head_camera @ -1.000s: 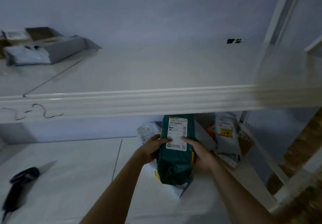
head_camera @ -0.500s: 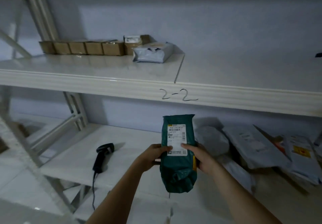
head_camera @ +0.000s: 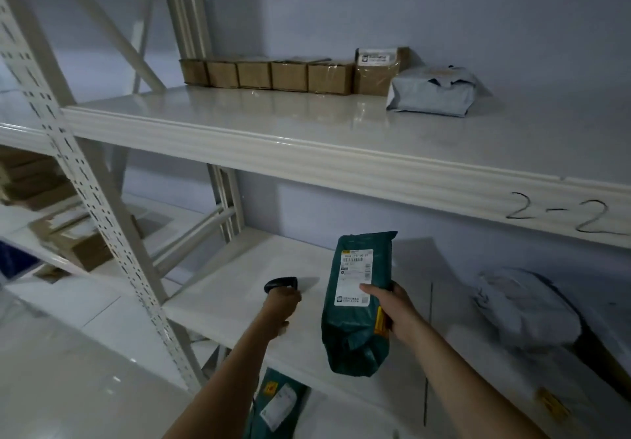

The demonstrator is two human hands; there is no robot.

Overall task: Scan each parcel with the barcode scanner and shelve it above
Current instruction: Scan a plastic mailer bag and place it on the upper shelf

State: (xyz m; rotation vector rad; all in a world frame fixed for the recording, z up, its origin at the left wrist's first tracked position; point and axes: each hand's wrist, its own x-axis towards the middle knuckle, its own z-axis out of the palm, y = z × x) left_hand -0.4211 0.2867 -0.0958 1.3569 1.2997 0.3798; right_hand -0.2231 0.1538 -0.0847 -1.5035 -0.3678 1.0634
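left hand (head_camera: 281, 303) now on scanner (head_camera: 280, 283), off parcel (head_camera: 358, 302)

The left hand (head_camera: 281, 303) covers most of the barcode scanner (head_camera: 280, 283) — only its dark head shows, so the grip cannot be judged. Print on the green parcel (head_camera: 358, 302)'s label is too small to read. A second green parcel (head_camera: 278, 404) below is cut by the bottom edge and crossed by the forearm. At the right, the grey bags (head_camera: 522, 308) blur together — their count is unclear.
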